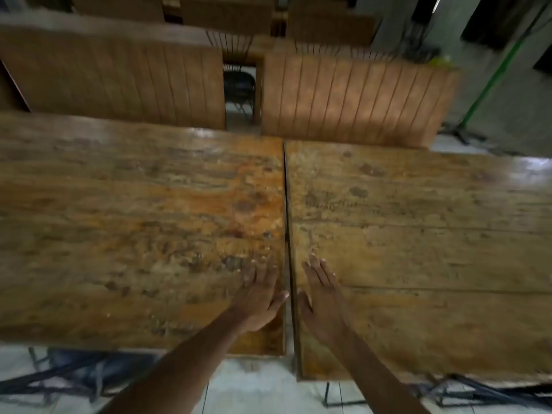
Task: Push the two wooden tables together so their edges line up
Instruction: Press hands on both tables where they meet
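Note:
Two worn wooden tables stand side by side in the head view. The left table (134, 222) and the right table (418, 234) meet along a thin dark seam down the middle. The seam is very narrow at the far end and slightly wider near me. The right table's near edge sits a little closer to me than the left table's. My left hand (258, 297) lies flat on the left table, just beside the seam. My right hand (324, 297) lies flat on the right table on the other side of it. Both hands hold nothing, with fingers extended.
Behind the tables stand two slatted wooden panels (119, 82) (355, 97) with a gap between them, and a dark chair (239, 82) shows through the gap. More wooden furniture is farther back. A green pole (495, 73) leans at the right. Metal table legs (328, 392) stand on the tiled floor.

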Action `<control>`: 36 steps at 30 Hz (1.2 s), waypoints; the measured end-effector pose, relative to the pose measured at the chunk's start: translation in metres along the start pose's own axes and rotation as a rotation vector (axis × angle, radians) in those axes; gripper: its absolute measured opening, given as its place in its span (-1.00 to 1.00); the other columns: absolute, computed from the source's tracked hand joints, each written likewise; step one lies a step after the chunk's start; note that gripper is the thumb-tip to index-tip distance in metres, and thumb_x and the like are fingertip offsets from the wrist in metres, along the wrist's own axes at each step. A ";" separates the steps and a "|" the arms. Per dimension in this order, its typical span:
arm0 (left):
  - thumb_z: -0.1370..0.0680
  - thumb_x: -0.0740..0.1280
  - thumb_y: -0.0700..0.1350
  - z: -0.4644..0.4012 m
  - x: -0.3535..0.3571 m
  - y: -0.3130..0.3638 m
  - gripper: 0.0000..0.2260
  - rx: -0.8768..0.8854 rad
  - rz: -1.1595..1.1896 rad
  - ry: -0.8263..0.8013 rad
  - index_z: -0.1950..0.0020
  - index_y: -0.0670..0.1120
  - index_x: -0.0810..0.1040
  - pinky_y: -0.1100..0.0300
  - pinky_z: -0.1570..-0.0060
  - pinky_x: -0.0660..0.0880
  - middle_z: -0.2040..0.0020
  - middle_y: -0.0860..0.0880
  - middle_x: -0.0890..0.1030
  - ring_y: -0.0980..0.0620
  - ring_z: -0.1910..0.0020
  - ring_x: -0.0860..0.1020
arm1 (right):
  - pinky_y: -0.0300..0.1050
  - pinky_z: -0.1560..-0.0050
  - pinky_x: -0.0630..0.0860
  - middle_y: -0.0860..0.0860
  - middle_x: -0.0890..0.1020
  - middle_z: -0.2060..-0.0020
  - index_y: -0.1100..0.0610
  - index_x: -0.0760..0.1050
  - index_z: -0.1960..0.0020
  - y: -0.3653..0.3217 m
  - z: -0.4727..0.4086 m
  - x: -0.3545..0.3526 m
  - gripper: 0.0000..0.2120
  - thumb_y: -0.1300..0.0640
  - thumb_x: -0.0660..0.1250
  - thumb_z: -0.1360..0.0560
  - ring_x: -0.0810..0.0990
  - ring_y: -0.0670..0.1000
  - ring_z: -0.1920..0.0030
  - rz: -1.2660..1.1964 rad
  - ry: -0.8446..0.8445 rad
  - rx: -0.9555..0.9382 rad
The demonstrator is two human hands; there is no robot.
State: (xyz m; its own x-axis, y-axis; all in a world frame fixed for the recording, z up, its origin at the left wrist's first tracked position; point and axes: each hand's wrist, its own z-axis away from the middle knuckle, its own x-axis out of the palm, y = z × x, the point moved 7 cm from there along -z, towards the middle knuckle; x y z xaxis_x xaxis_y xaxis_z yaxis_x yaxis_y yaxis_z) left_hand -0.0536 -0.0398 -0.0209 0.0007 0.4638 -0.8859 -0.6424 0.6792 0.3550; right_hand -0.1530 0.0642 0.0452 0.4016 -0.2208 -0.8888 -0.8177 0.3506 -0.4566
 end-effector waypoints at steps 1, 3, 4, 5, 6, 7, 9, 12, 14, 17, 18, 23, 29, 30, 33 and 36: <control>-0.64 -0.09 0.29 -0.004 0.008 0.000 -0.31 -0.009 -0.029 0.008 -0.65 -0.07 -0.17 -0.25 -0.50 -0.27 -0.63 -0.17 -0.29 -0.26 -0.59 -0.31 | 0.08 -0.57 -0.02 0.03 0.09 -0.61 0.09 0.15 -0.58 0.008 0.002 0.010 -0.45 -0.01 0.06 -0.61 -0.03 0.09 -0.61 -0.004 -0.003 0.014; -0.63 -0.15 0.29 -0.011 0.028 -0.004 -0.31 -0.040 -0.074 0.030 -0.65 -0.07 -0.15 -0.28 -0.49 -0.28 -0.63 -0.21 -0.29 -0.28 -0.58 -0.33 | 0.17 -0.57 0.09 0.05 0.15 -0.59 0.09 0.18 -0.56 0.031 0.008 0.038 -0.47 0.00 0.07 -0.62 0.02 0.10 -0.61 0.031 -0.018 0.031; -0.62 -0.19 0.29 -0.014 0.034 -0.005 -0.31 -0.043 -0.109 0.059 -0.65 -0.07 -0.16 -0.29 -0.47 -0.32 -0.62 -0.22 -0.30 -0.28 -0.57 -0.35 | 0.17 -0.56 0.11 0.05 0.17 -0.59 0.09 0.19 -0.56 0.041 0.014 0.051 -0.47 -0.01 0.04 -0.62 0.04 0.09 -0.61 0.048 -0.044 0.049; -0.61 -0.23 0.29 -0.016 0.044 -0.006 -0.31 -0.048 -0.141 0.090 -0.64 -0.06 -0.18 -0.31 -0.46 -0.34 -0.62 -0.22 -0.30 -0.29 -0.57 -0.36 | 0.15 -0.57 0.09 0.05 0.18 -0.59 0.09 0.18 -0.56 0.052 0.021 0.066 -0.47 -0.04 0.00 -0.62 0.04 0.08 -0.61 0.046 -0.063 0.060; -0.62 -0.23 0.27 -0.017 0.049 -0.007 -0.34 -0.046 -0.164 0.140 -0.64 -0.04 -0.17 -0.33 -0.47 -0.34 -0.62 -0.21 -0.29 -0.28 -0.57 -0.35 | 0.13 -0.58 0.07 0.05 0.18 -0.59 0.09 0.18 -0.57 0.058 0.027 0.076 -0.46 -0.06 -0.04 -0.62 0.03 0.07 -0.61 0.044 -0.067 0.055; -0.64 -0.21 0.25 -0.016 0.049 -0.008 -0.37 -0.047 -0.178 0.189 -0.64 -0.03 -0.16 -0.34 -0.49 -0.31 -0.63 -0.19 -0.26 -0.27 -0.58 -0.32 | 0.12 -0.58 0.05 0.05 0.17 -0.59 0.10 0.16 -0.57 0.062 0.032 0.080 -0.44 -0.07 -0.06 -0.62 0.02 0.07 -0.61 0.053 -0.059 0.044; -0.66 -0.15 0.23 -0.018 0.046 -0.008 -0.40 -0.038 -0.186 0.248 -0.65 0.00 -0.11 -0.35 -0.51 -0.22 -0.64 -0.14 -0.20 -0.24 -0.60 -0.27 | 0.14 -0.58 0.04 0.06 0.15 -0.59 0.13 0.14 -0.58 0.064 0.038 0.084 -0.45 -0.04 -0.05 -0.64 0.00 0.08 -0.61 0.088 -0.042 0.012; -0.67 -0.14 0.19 -0.018 0.049 -0.010 -0.43 -0.034 -0.186 0.270 -0.65 0.01 -0.04 -0.36 -0.51 -0.16 -0.66 -0.12 -0.10 -0.21 -0.62 -0.20 | 0.17 -0.58 0.01 0.07 0.09 -0.61 0.14 0.06 -0.60 0.065 0.044 0.090 -0.46 -0.01 -0.04 -0.66 -0.07 0.08 -0.62 0.113 -0.043 -0.006; -0.68 -0.12 0.17 -0.019 0.049 -0.010 -0.44 -0.035 -0.197 0.281 -0.65 -0.01 -0.02 -0.37 -0.51 -0.13 -0.67 -0.12 -0.06 -0.20 -0.63 -0.17 | 0.18 -0.58 -0.02 0.05 0.04 -0.62 0.12 0.00 -0.61 0.066 0.039 0.091 -0.45 -0.02 -0.08 -0.66 -0.13 0.06 -0.62 0.145 -0.055 0.006; -0.69 -0.11 0.14 -0.019 0.050 -0.009 -0.44 -0.046 -0.193 0.272 -0.65 -0.06 -0.03 -0.37 -0.51 -0.09 -0.67 -0.13 -0.06 -0.19 -0.63 -0.15 | 0.20 -0.58 -0.04 0.03 0.00 -0.62 0.09 -0.05 -0.61 0.066 0.034 0.094 -0.45 -0.02 -0.10 -0.66 -0.16 0.07 -0.61 0.164 -0.084 0.028; -0.68 -0.11 0.14 -0.019 0.049 -0.009 -0.43 -0.053 -0.198 0.269 -0.65 -0.07 -0.04 -0.37 -0.50 -0.09 -0.67 -0.13 -0.06 -0.19 -0.63 -0.16 | 0.21 -0.57 -0.04 0.03 -0.02 -0.62 0.09 -0.07 -0.62 0.066 0.033 0.095 -0.45 -0.02 -0.10 -0.66 -0.17 0.07 -0.61 0.172 -0.093 0.035; -0.68 -0.13 0.15 -0.018 0.051 -0.008 -0.43 -0.059 -0.218 0.264 -0.65 -0.07 -0.05 -0.37 -0.50 -0.07 -0.67 -0.14 -0.08 -0.19 -0.63 -0.16 | 0.21 -0.57 -0.05 0.03 -0.07 -0.63 0.09 -0.12 -0.62 0.065 0.027 0.098 -0.44 -0.02 -0.12 -0.66 -0.20 0.08 -0.61 0.173 -0.104 0.047; -0.69 -0.11 0.14 -0.018 0.052 -0.008 -0.44 -0.060 -0.200 0.262 -0.65 -0.07 -0.04 -0.35 -0.51 -0.10 -0.67 -0.13 -0.09 -0.17 -0.63 -0.18 | 0.22 -0.57 -0.06 0.05 -0.03 -0.63 0.11 -0.07 -0.62 0.059 0.002 0.105 -0.44 0.00 -0.09 -0.66 -0.15 0.11 -0.61 0.146 -0.076 0.045; -0.69 -0.12 0.14 -0.019 0.053 -0.009 -0.44 -0.061 -0.198 0.262 -0.65 -0.07 -0.04 -0.35 -0.51 -0.10 -0.67 -0.13 -0.09 -0.16 -0.63 -0.18 | 0.22 -0.58 -0.07 0.05 -0.03 -0.63 0.11 -0.07 -0.61 0.058 -0.002 0.107 -0.44 0.00 -0.09 -0.66 -0.15 0.11 -0.61 0.143 -0.071 0.047; -0.69 -0.10 0.13 -0.019 0.052 -0.010 -0.44 -0.061 -0.201 0.266 -0.65 -0.07 -0.03 -0.34 -0.51 -0.11 -0.67 -0.12 -0.08 -0.16 -0.63 -0.18 | 0.22 -0.58 -0.08 0.06 -0.04 -0.63 0.13 -0.07 -0.61 0.057 -0.008 0.108 -0.44 0.00 -0.08 -0.65 -0.15 0.12 -0.61 0.151 -0.059 0.045; -0.69 -0.10 0.13 -0.020 0.054 -0.011 -0.44 -0.061 -0.200 0.256 -0.65 -0.06 -0.05 -0.33 -0.52 -0.15 -0.67 -0.10 -0.10 -0.15 -0.63 -0.19 | 0.22 -0.58 -0.10 0.06 -0.08 -0.63 0.13 -0.10 -0.61 0.058 -0.008 0.110 -0.43 -0.01 -0.11 -0.65 -0.17 0.12 -0.61 0.161 -0.061 0.031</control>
State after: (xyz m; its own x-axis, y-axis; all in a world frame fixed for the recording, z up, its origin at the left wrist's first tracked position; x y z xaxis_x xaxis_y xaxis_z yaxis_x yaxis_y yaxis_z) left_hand -0.0614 -0.0341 -0.0783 -0.0562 0.1619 -0.9852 -0.6939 0.7031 0.1551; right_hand -0.1593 0.0528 -0.0786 0.2920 -0.1044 -0.9507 -0.8606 0.4051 -0.3087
